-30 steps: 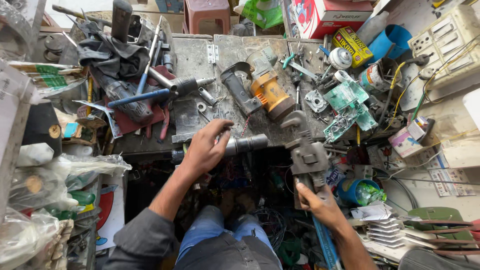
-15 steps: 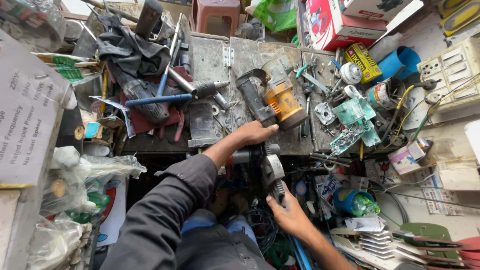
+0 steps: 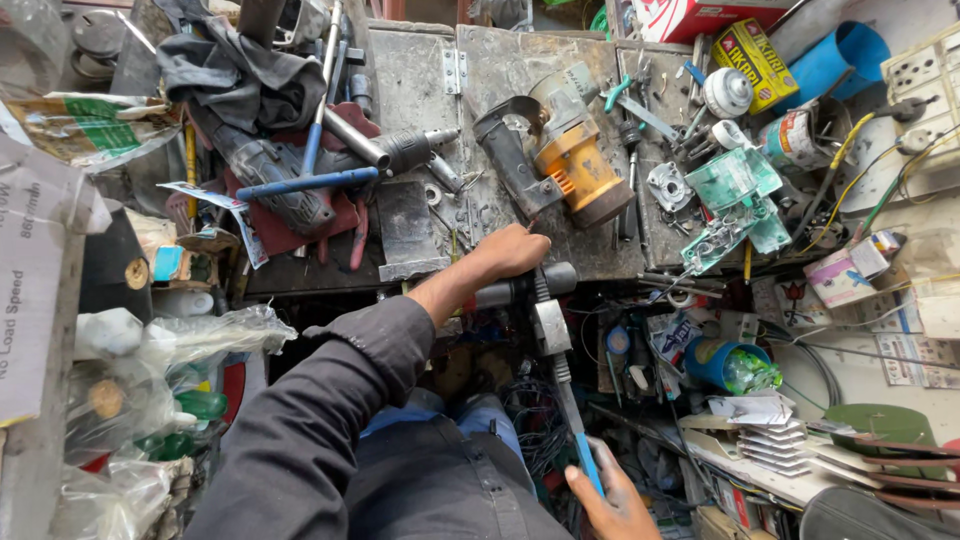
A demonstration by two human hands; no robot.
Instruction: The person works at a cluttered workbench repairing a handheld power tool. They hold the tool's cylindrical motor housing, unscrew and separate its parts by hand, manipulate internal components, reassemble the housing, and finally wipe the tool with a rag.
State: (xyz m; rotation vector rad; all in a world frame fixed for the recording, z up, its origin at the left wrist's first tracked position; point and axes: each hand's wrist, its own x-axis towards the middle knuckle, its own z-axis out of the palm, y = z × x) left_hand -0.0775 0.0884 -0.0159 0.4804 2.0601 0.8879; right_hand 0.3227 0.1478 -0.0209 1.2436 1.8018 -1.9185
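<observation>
Wrench [image 3: 553, 335] of grey steel with a blue grip runs lengthwise from the bench edge down toward my lap, its head biting the dark round pipe [image 3: 520, 289] that lies crosswise at the edge of the scarred metal bench [image 3: 420, 80]; my left hand [image 3: 510, 251] curls over that pipe just left of the head, fingers closed on it; my right hand [image 3: 615, 500], lower and further right, wraps the blue end; an orange power tool [image 3: 575, 165] sits beyond.

Cluttered grey metal workbench [image 3: 500, 60], switchboard [image 3: 925, 70] on pale wall, daylight
</observation>
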